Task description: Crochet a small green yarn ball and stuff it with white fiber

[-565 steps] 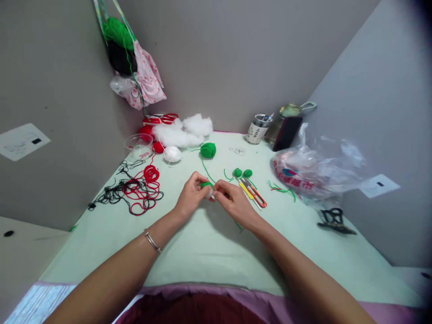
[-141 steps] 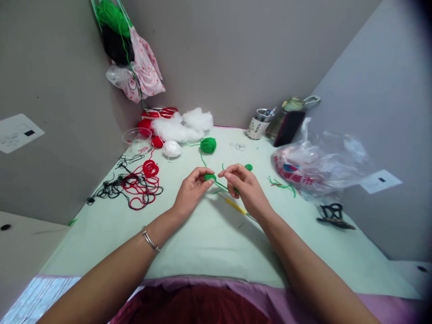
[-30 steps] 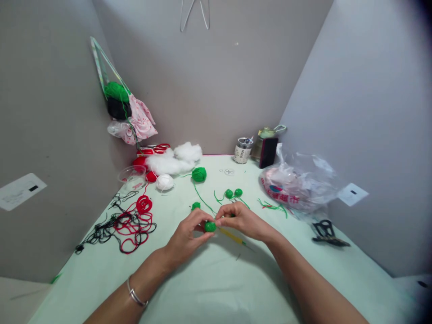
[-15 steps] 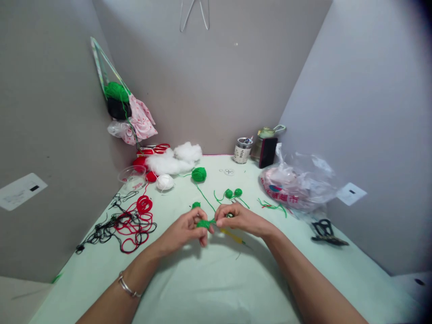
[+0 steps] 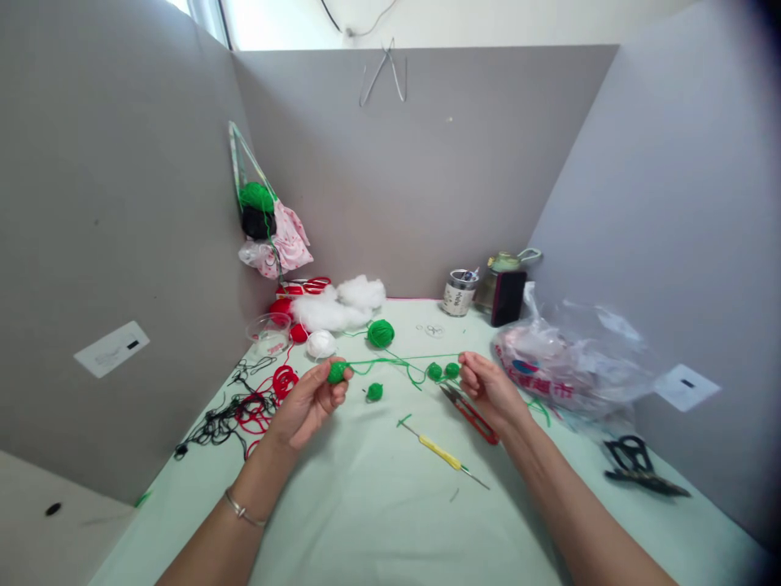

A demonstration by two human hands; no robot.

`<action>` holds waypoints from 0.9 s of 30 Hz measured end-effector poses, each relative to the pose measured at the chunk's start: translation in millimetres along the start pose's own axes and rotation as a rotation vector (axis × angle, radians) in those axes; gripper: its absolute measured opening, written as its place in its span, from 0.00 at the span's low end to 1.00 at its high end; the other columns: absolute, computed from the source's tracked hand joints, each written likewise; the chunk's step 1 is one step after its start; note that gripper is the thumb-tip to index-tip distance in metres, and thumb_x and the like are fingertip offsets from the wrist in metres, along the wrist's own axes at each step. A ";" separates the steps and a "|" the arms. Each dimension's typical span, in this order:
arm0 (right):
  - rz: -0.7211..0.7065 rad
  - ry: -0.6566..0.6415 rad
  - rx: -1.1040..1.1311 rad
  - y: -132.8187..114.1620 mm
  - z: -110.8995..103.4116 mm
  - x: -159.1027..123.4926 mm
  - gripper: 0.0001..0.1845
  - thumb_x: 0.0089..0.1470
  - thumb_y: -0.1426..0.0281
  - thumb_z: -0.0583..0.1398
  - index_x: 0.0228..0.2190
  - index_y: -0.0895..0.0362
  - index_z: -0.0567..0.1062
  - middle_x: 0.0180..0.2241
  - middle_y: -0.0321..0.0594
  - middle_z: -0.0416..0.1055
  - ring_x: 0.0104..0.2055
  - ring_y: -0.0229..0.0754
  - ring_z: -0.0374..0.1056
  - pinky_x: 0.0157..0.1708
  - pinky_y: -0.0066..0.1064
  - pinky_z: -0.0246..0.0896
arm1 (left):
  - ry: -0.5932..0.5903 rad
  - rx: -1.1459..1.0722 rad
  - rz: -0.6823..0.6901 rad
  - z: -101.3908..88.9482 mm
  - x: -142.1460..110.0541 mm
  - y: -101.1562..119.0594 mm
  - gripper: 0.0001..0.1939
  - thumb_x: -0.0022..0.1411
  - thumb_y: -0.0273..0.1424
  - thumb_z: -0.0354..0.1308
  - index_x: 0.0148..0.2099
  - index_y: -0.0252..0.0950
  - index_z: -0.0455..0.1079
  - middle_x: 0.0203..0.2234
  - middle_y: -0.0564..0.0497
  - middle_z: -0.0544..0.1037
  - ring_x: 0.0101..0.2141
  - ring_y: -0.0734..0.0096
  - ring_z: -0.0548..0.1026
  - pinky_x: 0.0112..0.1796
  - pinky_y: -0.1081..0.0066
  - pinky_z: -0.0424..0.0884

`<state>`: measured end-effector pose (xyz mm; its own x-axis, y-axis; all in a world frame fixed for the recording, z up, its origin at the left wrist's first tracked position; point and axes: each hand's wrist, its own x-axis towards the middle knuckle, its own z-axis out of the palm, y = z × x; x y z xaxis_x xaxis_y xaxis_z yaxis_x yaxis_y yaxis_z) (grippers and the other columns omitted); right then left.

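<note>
Between thumb and fingers, my left hand (image 5: 314,400) holds a small green crocheted piece (image 5: 338,373). A strand of green yarn (image 5: 415,356) stretches from it across to my right hand (image 5: 488,387), whose fingertips pinch its end. Under the strand, two small green balls (image 5: 442,371) lie side by side, and another small green piece (image 5: 374,392) rests nearer my left hand. A crochet hook with a yellow grip (image 5: 440,452) lies on the table between my forearms. Red-handled thread snips (image 5: 469,415) lie beside my right hand.
Tangled black cord (image 5: 213,423) and red cord (image 5: 284,381) spread at left. Behind are white stuffing (image 5: 342,308), a white yarn ball (image 5: 320,344) and a green yarn ball (image 5: 381,334). A plastic bag (image 5: 567,354), a can (image 5: 459,295), a phone (image 5: 508,299) and black scissors (image 5: 638,468) stand or lie right.
My hands have moved apart, drawing the green strand out between them. The crochet hook, formerly by my right hand, now lies on the table. The camera view has tilted up and shifted left.
</note>
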<state>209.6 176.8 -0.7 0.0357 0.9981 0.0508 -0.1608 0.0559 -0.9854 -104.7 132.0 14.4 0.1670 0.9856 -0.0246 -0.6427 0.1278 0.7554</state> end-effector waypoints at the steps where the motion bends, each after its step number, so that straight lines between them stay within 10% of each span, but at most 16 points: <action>1: -0.009 0.062 -0.003 2.5 -5.5 4.2 0.25 0.41 0.48 0.70 0.29 0.54 0.71 0.17 0.24 0.51 0.19 0.32 0.41 0.19 0.27 0.39 | 0.011 -0.031 0.019 -2.3 0.0 4.2 0.10 0.61 0.31 0.71 0.39 0.30 0.76 0.31 0.48 0.79 0.24 0.82 0.72 0.26 0.83 0.76; 6: -0.068 0.289 -0.064 11.3 -27.9 18.6 0.22 0.39 0.49 0.67 0.27 0.53 0.71 0.16 0.27 0.54 0.19 0.34 0.47 0.20 0.29 0.48 | 0.049 -0.131 0.134 -14.6 1.5 25.5 0.06 0.71 0.27 0.58 0.38 0.33 0.73 0.33 0.51 0.77 0.25 0.85 0.71 0.29 0.87 0.77; 11: -0.188 0.328 -0.197 5.0 -12.6 12.1 0.20 0.41 0.57 0.69 0.34 0.55 0.76 0.36 0.44 0.75 0.36 0.45 0.67 0.34 0.35 0.64 | -0.050 -0.074 0.094 -7.0 -2.3 14.4 0.13 0.59 0.31 0.73 0.42 0.33 0.75 0.34 0.51 0.80 0.26 0.82 0.74 0.29 0.84 0.77; 15: -0.177 0.050 -0.258 -5.4 22.8 -17.5 0.24 0.49 0.60 0.69 0.48 0.55 0.80 0.50 0.48 0.78 0.40 0.45 0.72 0.42 0.38 0.69 | -0.212 0.029 -0.048 8.6 -7.4 -8.7 0.18 0.55 0.34 0.76 0.43 0.32 0.75 0.32 0.48 0.82 0.25 0.77 0.76 0.27 0.78 0.76; 18: -0.107 -0.388 -0.197 -8.2 48.0 -44.9 0.35 0.57 0.63 0.65 0.64 0.48 0.67 0.66 0.50 0.66 0.33 0.37 0.71 0.36 0.35 0.70 | -0.324 0.088 -0.135 15.3 -9.3 -20.9 0.18 0.57 0.36 0.75 0.42 0.32 0.74 0.33 0.46 0.82 0.24 0.75 0.77 0.28 0.76 0.75; 22: -0.019 -0.728 -0.336 -7.6 60.2 -60.3 0.17 0.58 0.69 0.64 0.49 0.53 0.81 0.43 0.41 0.79 0.35 0.39 0.71 0.38 0.33 0.66 | -0.432 0.133 -0.194 15.1 -10.9 -24.8 0.20 0.56 0.39 0.76 0.41 0.34 0.72 0.34 0.47 0.82 0.26 0.74 0.79 0.29 0.76 0.74; 27: -0.022 -0.441 -0.284 -9.3 43.9 -42.3 0.12 0.54 0.61 0.67 0.33 0.57 0.85 0.23 0.35 0.71 0.28 0.38 0.64 0.33 0.32 0.60 | -0.502 0.180 -0.218 10.7 -13.3 -20.4 0.20 0.56 0.39 0.75 0.42 0.35 0.71 0.34 0.48 0.82 0.25 0.75 0.79 0.29 0.76 0.72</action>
<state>166.3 135.2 13.5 -0.3929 0.9165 0.0749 0.1111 0.1282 -0.9855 -85.8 115.1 6.3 0.6439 0.7600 0.0883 -0.4237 0.2581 0.8683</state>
